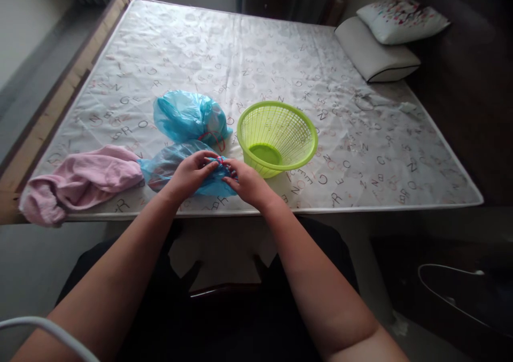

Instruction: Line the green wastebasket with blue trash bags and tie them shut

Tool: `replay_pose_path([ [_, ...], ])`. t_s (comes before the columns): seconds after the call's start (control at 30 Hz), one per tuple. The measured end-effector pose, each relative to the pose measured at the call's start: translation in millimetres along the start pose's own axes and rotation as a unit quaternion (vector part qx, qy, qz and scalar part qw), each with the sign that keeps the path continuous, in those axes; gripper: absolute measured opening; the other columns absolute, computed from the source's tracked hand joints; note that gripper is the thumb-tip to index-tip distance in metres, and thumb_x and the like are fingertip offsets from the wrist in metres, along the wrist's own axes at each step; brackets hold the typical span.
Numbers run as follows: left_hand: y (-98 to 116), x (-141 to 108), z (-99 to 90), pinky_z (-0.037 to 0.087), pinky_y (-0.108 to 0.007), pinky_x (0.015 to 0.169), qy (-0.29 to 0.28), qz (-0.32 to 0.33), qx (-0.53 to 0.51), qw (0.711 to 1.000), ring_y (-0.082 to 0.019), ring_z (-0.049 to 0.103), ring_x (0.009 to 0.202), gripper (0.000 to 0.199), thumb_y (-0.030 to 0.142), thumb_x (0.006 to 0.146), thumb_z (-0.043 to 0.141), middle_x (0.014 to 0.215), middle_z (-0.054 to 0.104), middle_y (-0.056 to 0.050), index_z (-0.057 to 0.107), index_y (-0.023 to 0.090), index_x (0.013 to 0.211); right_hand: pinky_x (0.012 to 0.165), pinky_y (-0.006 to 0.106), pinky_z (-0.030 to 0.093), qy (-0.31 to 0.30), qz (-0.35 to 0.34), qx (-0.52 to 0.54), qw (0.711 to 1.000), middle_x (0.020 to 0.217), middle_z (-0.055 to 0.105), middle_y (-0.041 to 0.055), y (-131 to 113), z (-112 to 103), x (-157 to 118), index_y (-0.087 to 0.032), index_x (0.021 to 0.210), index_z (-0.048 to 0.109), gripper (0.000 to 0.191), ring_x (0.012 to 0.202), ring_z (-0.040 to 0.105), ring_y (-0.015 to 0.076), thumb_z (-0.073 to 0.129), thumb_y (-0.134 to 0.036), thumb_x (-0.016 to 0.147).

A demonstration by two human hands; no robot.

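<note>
A blue plastic bag (pixel 168 162) lies near the front edge of the mattress, its contents hidden by the film. Both my left hand (pixel 195 170) and my right hand (pixel 245 178) are closed at its gathered neck, where a red tie (pixel 220 160) shows between the fingertips. Just behind sits a second, fuller blue plastic bag (pixel 188 113), with a red string (pixel 216 138) at its neck. Right of my hands stands a green plastic basket (pixel 276 138) with lattice walls, upright and with nothing visible inside.
A pink cloth (pixel 88 178) lies crumpled at the left, touching the nearer bag. The letter-patterned mattress (pixel 360 164) carries a cushion (pixel 403 20) on a beige pillow (pixel 377 52) at the far right. A white cable (pixel 48 327) crosses the lower left corner.
</note>
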State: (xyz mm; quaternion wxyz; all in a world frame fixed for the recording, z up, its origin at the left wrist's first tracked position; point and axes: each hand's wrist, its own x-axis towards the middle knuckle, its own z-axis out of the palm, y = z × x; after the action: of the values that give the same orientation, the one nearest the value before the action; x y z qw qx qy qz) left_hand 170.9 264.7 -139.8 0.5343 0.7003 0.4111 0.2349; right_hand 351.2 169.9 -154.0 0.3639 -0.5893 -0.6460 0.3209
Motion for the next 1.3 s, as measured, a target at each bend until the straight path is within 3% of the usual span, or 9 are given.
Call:
replay_pose_path([
  [0.1,0,0,1.4,0.054,-0.027,0.068,-0.03,0.021,-0.003,0.999,-0.018,0.068,0.084,0.048,0.055,0.081,0.076,0.105,0.076,-0.008,0.07,0.02,0.113,0.096,0.037,0.055,0.01,-0.003,-0.006,1.0,0.125,0.068,0.0104,-3,-1,-1,-0.019,0.136,0.057,0.043,0.104,0.068,0.0202,0.063,-0.021,0.094],
  [0.2,-1,0,2.4,0.053,-0.028,0.067,-0.03,0.016,-0.011,0.999,-0.019,0.068,0.081,0.046,0.052,0.079,0.077,0.099,0.076,-0.008,0.07,0.02,0.112,0.092,0.035,0.054,0.028,0.007,-0.038,0.999,0.115,0.072,0.0079,-8,-5,-2,-0.019,0.128,0.061,0.033,0.097,0.068,0.0199,0.06,-0.02,0.095],
  [0.33,1,-1,4.1,0.045,-0.026,0.056,0.029,-0.023,-0.029,0.999,-0.016,0.063,0.065,0.038,0.046,0.08,0.076,0.082,0.073,-0.006,0.071,0.019,0.107,0.094,0.032,0.052,0.041,0.002,-0.066,0.997,0.114,0.073,0.0041,-11,-11,-3,-0.024,0.119,0.065,0.026,0.101,0.068,0.0187,0.052,-0.019,0.097],
  [0.5,1,0,6.2,0.044,-0.025,0.058,0.119,-0.03,-0.031,0.992,-0.015,0.063,0.066,0.027,0.037,0.081,0.074,0.08,0.073,-0.005,0.072,0.018,0.099,0.094,0.031,0.05,0.033,0.019,-0.068,0.997,0.115,0.073,0.0035,-11,-10,0,-0.025,0.123,0.065,0.028,0.102,0.068,0.0182,0.051,-0.02,0.099],
  [0.8,0,2,2.8,0.04,-0.024,0.057,0.212,-0.021,-0.012,0.977,-0.012,0.055,0.063,0.024,0.036,0.083,0.071,0.08,0.069,-0.003,0.07,0.017,0.097,0.068,0.026,0.04,-0.009,0.076,-0.065,0.995,0.082,0.066,-0.0001,-8,-15,0,-0.021,0.094,0.066,0.007,0.072,0.056,0.0146,0.065,-0.027,0.093],
  [1.03,-7,7,-15.6,0.044,-0.023,0.061,0.335,-0.061,-0.033,0.94,-0.012,0.057,0.065,0.02,0.031,0.088,0.066,0.081,0.066,-0.002,0.067,0.018,0.104,0.07,0.027,0.038,-0.026,0.046,-0.088,0.995,0.081,0.058,0.0012,-9,-22,-1,-0.019,0.066,0.053,0.039,0.074,0.051,0.0131,0.065,-0.042,0.096],
  [1.1,-9,9,-20.2,0.043,-0.022,0.058,0.342,-0.077,-0.061,0.934,-0.011,0.054,0.063,0.021,0.029,0.09,0.066,0.08,0.065,-0.001,0.066,0.018,0.106,0.067,0.027,0.037,-0.062,0.052,-0.077,0.994,0.077,0.059,0.0002,-8,-21,-2,-0.019,0.069,0.054,0.035,0.07,0.051,0.013,0.065,-0.039,0.096],
  [1.2,-10,11,-26.4,0.041,-0.02,0.059,0.363,-0.076,-0.074,0.926,-0.009,0.051,0.064,0.019,0.024,0.093,0.064,0.079,0.061,0.001,0.065,0.014,0.109,0.069,0.026,0.041,-0.08,0.071,-0.061,0.992,0.082,0.066,0.0002,-5,-18,-4,-0.021,0.094,0.064,0.005,0.073,0.057,0.0145,0.064,-0.026,0.093],
  [1.3,-10,15,-35.0,0.044,-0.019,0.066,0.423,-0.08,-0.088,0.898,-0.007,0.05,0.069,0.016,0.016,0.096,0.06,0.081,0.057,0.002,0.062,0.011,0.112,0.077,0.028,0.046,-0.062,0.075,-0.049,0.994,0.098,0.071,0.0021,-3,-19,-6,-0.026,0.127,0.06,0.037,0.083,0.063,0.0166,0.06,-0.018,0.091],
])
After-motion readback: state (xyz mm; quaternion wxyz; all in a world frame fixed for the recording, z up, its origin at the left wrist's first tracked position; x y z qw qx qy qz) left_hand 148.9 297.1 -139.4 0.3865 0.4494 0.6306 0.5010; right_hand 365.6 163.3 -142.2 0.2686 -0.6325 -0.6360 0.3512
